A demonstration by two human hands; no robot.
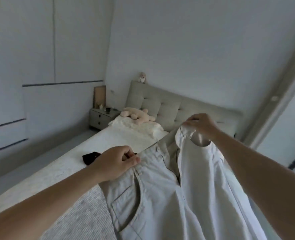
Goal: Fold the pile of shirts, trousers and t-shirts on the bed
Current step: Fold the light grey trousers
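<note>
Trousers [169,196]: legs cut off by bottom edge. Left hand [115,163] covers waistband corner; fingertips tucked behind cloth. Right hand [201,124] hides other corner. Dark item [89,157] partly behind left hand, kind unclear. Nightstand [100,116] objects too small to identify. Bed [56,170] foot out of frame.

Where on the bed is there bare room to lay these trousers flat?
The widest bare patch of the bed runs between the pillow and the dark garment, out to the left edge. The near strip beside the left hand is also free. The pillow end is crowded by the plush toy; the trousers hide the right side.
</note>
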